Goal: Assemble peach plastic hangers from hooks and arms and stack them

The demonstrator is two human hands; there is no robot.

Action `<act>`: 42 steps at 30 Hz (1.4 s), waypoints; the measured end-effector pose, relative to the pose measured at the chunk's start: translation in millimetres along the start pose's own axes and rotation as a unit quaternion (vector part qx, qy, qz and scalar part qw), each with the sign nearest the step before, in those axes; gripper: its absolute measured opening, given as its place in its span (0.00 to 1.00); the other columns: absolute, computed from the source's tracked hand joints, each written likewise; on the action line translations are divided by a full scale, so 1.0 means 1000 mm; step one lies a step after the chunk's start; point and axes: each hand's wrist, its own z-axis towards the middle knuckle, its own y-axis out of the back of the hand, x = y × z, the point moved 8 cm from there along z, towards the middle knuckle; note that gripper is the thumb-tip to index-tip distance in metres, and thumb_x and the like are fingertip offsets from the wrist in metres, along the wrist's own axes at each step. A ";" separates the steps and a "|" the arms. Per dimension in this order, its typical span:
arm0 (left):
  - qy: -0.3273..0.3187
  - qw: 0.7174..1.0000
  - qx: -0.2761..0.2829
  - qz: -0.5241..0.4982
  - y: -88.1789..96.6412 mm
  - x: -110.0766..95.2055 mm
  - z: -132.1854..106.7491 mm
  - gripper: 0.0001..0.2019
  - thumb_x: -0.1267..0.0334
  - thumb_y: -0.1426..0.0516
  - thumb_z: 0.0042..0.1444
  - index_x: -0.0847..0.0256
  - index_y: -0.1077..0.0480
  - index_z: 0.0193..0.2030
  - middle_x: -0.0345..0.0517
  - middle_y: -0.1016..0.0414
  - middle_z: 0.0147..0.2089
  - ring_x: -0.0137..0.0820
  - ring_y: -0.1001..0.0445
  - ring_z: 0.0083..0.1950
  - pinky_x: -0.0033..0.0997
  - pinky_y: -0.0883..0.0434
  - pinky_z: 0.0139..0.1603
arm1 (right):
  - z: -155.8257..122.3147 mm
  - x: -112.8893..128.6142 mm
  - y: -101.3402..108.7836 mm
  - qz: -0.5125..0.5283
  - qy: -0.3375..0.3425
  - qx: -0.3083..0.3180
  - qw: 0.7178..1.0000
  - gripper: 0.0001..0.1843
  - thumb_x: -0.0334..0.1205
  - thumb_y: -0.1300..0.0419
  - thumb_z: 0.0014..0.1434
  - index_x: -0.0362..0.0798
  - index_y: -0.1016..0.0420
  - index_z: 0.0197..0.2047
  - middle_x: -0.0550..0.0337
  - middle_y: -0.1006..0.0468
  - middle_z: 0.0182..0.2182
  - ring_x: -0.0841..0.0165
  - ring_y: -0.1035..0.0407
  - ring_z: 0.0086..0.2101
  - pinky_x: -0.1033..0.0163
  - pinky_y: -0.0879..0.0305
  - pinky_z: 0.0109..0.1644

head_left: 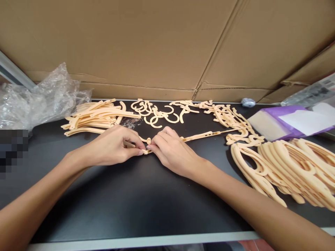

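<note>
My left hand [115,146] and my right hand [171,150] meet at the middle of the black table [125,202]. Both pinch cream-coloured plastic hanger parts where two pieces join [148,141]. From my right hand a long thin hanger bar [206,135] runs off to the right along the table. My left hand's fingers close round a short piece that is mostly hidden under them. Loose hook pieces [157,113] lie just beyond my hands.
A stack of hanger arms [96,116] lies at the back left, and a pile of finished hangers [290,165] at the right. Crumpled clear plastic [39,99] sits far left. Cardboard [167,45] walls the back. A purple-and-white packet [293,122] lies far right.
</note>
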 end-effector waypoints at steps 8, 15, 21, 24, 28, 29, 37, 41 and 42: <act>0.004 1.000 -0.008 0.029 0.001 0.002 0.000 0.12 0.54 0.41 0.59 0.53 0.17 0.36 0.41 0.15 0.40 0.32 0.20 0.37 0.27 0.30 0.38 | -0.004 0.000 0.011 0.059 0.044 0.017 0.997 0.06 0.31 0.44 0.68 0.45 0.26 0.43 0.50 0.22 0.38 0.60 0.34 0.41 0.54 0.33 0.48; 0.017 1.000 -0.007 -0.002 0.001 0.010 0.002 0.12 0.53 0.40 0.58 0.53 0.17 0.37 0.38 0.15 0.40 0.31 0.19 0.39 0.26 0.29 0.39 | -0.001 0.001 0.008 0.040 0.098 0.019 0.994 0.13 0.31 0.50 0.71 0.43 0.25 0.39 0.50 0.24 0.35 0.61 0.36 0.39 0.57 0.33 0.46; 0.004 1.000 -0.012 0.002 0.002 0.010 0.003 0.12 0.53 0.41 0.59 0.53 0.16 0.37 0.39 0.15 0.40 0.31 0.20 0.37 0.25 0.29 0.38 | 0.001 0.001 0.007 0.053 0.098 0.024 0.993 0.13 0.31 0.50 0.71 0.44 0.26 0.38 0.50 0.25 0.34 0.60 0.36 0.39 0.54 0.33 0.47; -0.013 1.000 -0.016 0.016 0.002 0.007 0.003 0.12 0.54 0.42 0.60 0.54 0.16 0.36 0.40 0.15 0.38 0.30 0.21 0.36 0.25 0.31 0.37 | 0.002 0.001 0.006 0.054 0.098 0.030 0.993 0.13 0.31 0.51 0.71 0.44 0.27 0.38 0.49 0.26 0.35 0.60 0.36 0.39 0.54 0.33 0.48; -0.029 0.998 -0.029 0.057 0.003 0.003 0.002 0.12 0.57 0.42 0.61 0.53 0.16 0.35 0.39 0.17 0.36 0.29 0.23 0.34 0.26 0.34 0.35 | 0.002 0.001 0.005 0.042 0.092 0.040 0.994 0.13 0.31 0.51 0.72 0.44 0.27 0.38 0.49 0.25 0.35 0.60 0.36 0.39 0.53 0.33 0.48; -0.031 0.997 -0.030 0.068 0.003 0.002 0.002 0.12 0.58 0.42 0.61 0.53 0.16 0.36 0.39 0.17 0.36 0.29 0.23 0.34 0.27 0.34 0.35 | 0.002 0.001 0.005 0.038 0.089 0.041 0.994 0.14 0.31 0.51 0.72 0.43 0.27 0.38 0.49 0.25 0.35 0.60 0.36 0.39 0.53 0.33 0.48; -0.027 0.985 -0.032 0.166 -0.002 -0.004 -0.002 0.13 0.63 0.44 0.61 0.54 0.18 0.32 0.42 0.21 0.31 0.30 0.28 0.29 0.31 0.40 0.32 | 0.003 0.000 0.002 0.043 0.075 0.039 0.996 0.13 0.32 0.50 0.72 0.43 0.27 0.39 0.49 0.25 0.36 0.60 0.36 0.40 0.53 0.32 0.48; -0.028 0.980 -0.037 0.192 -0.003 -0.008 -0.003 0.14 0.64 0.45 0.61 0.54 0.18 0.33 0.43 0.21 0.32 0.31 0.28 0.31 0.32 0.41 0.32 | 0.004 0.001 0.002 0.040 0.078 0.034 0.996 0.13 0.32 0.50 0.72 0.43 0.26 0.39 0.49 0.25 0.35 0.61 0.36 0.40 0.54 0.32 0.50; -0.029 0.980 -0.035 0.195 -0.004 -0.009 -0.002 0.14 0.64 0.46 0.61 0.53 0.17 0.34 0.43 0.21 0.32 0.31 0.28 0.31 0.32 0.41 0.31 | 0.004 0.000 0.002 0.040 0.076 0.034 0.996 0.12 0.32 0.50 0.72 0.43 0.26 0.39 0.49 0.25 0.35 0.61 0.35 0.40 0.54 0.32 0.50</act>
